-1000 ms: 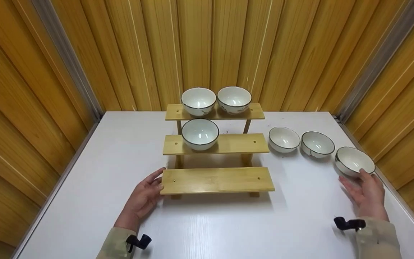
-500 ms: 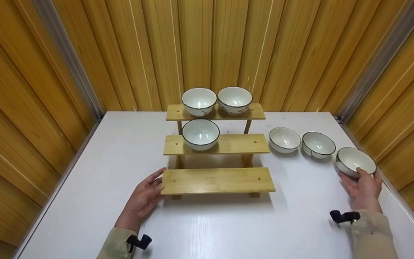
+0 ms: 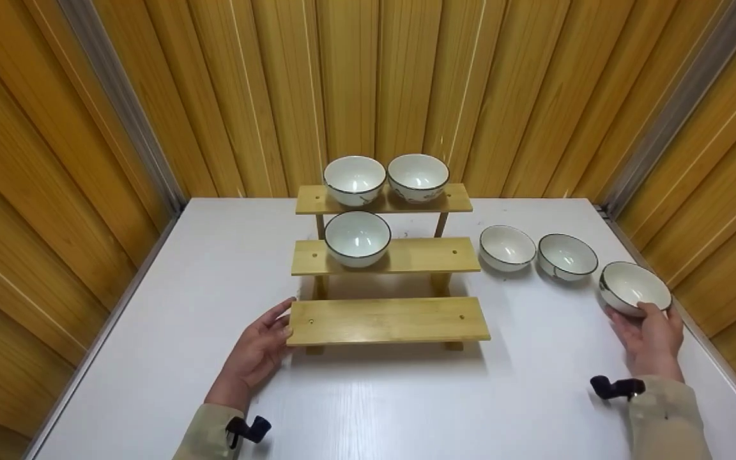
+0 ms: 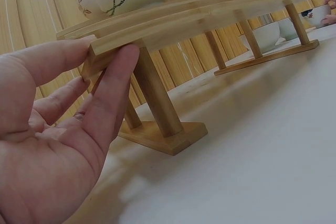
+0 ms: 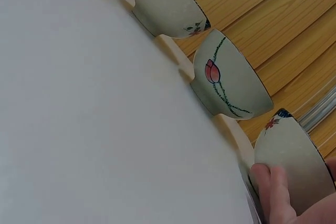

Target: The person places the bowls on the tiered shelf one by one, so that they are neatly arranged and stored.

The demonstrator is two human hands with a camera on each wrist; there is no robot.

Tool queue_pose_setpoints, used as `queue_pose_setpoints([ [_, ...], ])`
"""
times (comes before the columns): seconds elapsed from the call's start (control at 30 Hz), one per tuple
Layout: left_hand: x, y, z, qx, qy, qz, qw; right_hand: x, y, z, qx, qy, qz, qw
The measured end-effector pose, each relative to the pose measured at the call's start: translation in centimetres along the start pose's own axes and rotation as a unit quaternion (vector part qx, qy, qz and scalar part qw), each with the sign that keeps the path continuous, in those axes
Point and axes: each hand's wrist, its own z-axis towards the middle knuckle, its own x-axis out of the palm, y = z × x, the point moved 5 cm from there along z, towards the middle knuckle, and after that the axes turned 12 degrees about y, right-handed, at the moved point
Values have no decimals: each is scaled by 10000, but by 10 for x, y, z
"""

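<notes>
My left hand [image 3: 258,351] grips the left end of the lowest step of the three-step wooden stand [image 3: 387,321]; in the left wrist view the thumb and fingers [image 4: 113,85] pinch that board's corner. At the far right, my right hand [image 3: 654,335] holds the nearest white bowl [image 3: 633,287], thumb at the rim and fingers [image 5: 278,190] against its side. Two bowls stand on the top step, and one bowl [image 3: 358,239] stands at the left of the middle step.
Between the stand and the held bowl, two more white bowls, one [image 3: 507,248] and another [image 3: 567,257], stand on the white table [image 3: 393,409]. Wood-patterned walls [image 3: 406,83] close in the back and both sides.
The fingers of my right hand have closed further around the near side of the right bowl, which has barely moved. My left hand stays on the stand.
</notes>
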Motion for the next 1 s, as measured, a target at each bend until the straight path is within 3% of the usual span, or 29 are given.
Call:
queue_pose_setpoints([
  [0.13,0,0,0,20,-33,7,10000,-1,3,-6,-33,203,122,9997],
  [0.37,0,-1,0,23,-128,-135,9998,10,16,-15,-128,649,-411,9970],
  [0.6,1,-2,0,23,-60,-241,9997,40,22,-23,-51,1729,-230,9847],
  [0.73,1,-2,-1,32,-11,-184,9998,63,21,-31,-50,2341,-285,9718],
  [0.87,1,-1,-1,60,84,-25,9999,89,17,-41,-102,3246,-479,9446],
  [1.0,1,-1,-1,55,81,-10,10000,114,10,-49,-72,3727,-744,9249],
])
